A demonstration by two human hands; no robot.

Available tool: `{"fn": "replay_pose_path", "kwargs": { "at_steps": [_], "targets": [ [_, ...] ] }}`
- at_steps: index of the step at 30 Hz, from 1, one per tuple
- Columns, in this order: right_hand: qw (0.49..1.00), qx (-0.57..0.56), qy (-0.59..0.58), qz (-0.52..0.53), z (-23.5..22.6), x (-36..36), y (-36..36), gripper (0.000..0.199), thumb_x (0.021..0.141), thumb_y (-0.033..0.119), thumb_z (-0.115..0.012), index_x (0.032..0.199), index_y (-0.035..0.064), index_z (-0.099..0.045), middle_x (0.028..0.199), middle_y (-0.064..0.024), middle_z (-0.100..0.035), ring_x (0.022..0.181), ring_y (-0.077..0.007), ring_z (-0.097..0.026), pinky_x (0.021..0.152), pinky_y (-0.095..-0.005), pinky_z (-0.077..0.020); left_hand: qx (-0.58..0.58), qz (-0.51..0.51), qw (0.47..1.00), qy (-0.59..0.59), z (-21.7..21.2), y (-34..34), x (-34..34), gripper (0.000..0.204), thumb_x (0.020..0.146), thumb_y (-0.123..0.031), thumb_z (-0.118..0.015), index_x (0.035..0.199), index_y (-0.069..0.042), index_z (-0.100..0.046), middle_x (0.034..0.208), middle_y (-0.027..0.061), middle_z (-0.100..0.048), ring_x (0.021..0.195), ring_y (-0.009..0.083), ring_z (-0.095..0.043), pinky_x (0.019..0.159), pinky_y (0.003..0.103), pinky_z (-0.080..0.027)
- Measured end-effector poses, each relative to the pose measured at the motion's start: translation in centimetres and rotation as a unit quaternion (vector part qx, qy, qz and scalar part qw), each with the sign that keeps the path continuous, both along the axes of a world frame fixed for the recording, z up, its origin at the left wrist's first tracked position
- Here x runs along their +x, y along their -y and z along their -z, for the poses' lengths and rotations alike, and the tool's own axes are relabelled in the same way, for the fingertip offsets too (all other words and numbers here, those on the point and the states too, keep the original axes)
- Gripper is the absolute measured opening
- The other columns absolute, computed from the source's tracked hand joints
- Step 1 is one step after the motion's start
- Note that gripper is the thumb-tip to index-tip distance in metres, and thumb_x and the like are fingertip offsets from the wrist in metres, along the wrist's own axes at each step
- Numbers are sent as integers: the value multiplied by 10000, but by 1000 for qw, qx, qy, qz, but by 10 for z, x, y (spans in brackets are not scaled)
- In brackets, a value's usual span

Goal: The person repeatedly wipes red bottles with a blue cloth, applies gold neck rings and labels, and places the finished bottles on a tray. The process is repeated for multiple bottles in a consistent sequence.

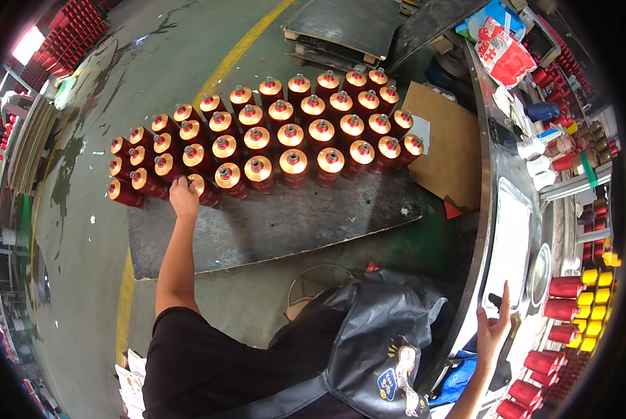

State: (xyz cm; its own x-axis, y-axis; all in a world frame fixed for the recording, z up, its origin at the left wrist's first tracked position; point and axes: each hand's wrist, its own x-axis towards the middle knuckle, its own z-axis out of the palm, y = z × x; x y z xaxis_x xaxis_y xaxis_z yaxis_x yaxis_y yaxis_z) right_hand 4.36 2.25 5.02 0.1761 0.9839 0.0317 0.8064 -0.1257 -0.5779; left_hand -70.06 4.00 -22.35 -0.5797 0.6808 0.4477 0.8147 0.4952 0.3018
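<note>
Reaching far forward and down, the left hand point(183, 197) is seen at the front row of a block of red spools point(271, 133) with copper-coloured tops, stood upright in slanting rows on a dark board point(278, 223) laid on the floor point(89, 230). The left fingers are curled down over one red spool point(185, 183) in the front row, between a spool point(202, 189) just to its right and another spool point(148, 183) to its left; a closed grasp on its top is judged likely, though the fingertips are hidden behind the knuckles. The held spool's long axis is taken as upright, like its neighbours, which touch or nearly touch it on both sides. It lies straight under the left fingers, so the left hand is by far the nearer. The right hand point(492, 328) is well apart, at the lower right, raised with fingers spread and released, holding nothing, just beside the edge of a metal tabletop point(498, 230) carrying a white tray point(512, 244). More red and yellow spools point(578, 314) are stacked past that hand. A dark apron point(376, 335) fills the lower middle.
</note>
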Motion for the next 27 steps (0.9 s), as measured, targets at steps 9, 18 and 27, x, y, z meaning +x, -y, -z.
{"fn": "replay_pose_path", "kwargs": {
  "at_steps": [9, 18, 27],
  "targets": [
    [1000, -5, 5, 4, 6, 7, 9, 747, 799, -47, -633, 1518, 37, -450, 1499, -213, -521, 1434, -357, -446, 1189, -468, -333, 27, -2, 999, 34, 5, -10, -5, 229, 792, -106, -758, 936, 13, -625, 937, 219, -652, 895, 442, -623, 763, 523, -505],
    [999, -13, 30, 31, -3, -1, 34, 748, 849, 209, -789, 1515, 110, -464, 1268, -144, -631, 1057, -254, -631, 821, -356, -546, -143, -61, 986, 62, 30, -14, -55, 512, 928, -516, -628, 1167, -68, -691, 1082, 231, -707, 944, 468, -661, 782, 547, -539],
    [987, 20, -132, 91, -30, 14, 91, 745, 881, 215, -739, 1549, 131, -420, 1164, -180, -679, 806, -293, -649, 787, -385, -533, -215, -68, 962, -157, -6, -46, -21, 516, 922, -433, -644, 1274, -55, -655, 1281, 219, -596, 1069, 445, -617, 784, 517, -574]
  ]
}}
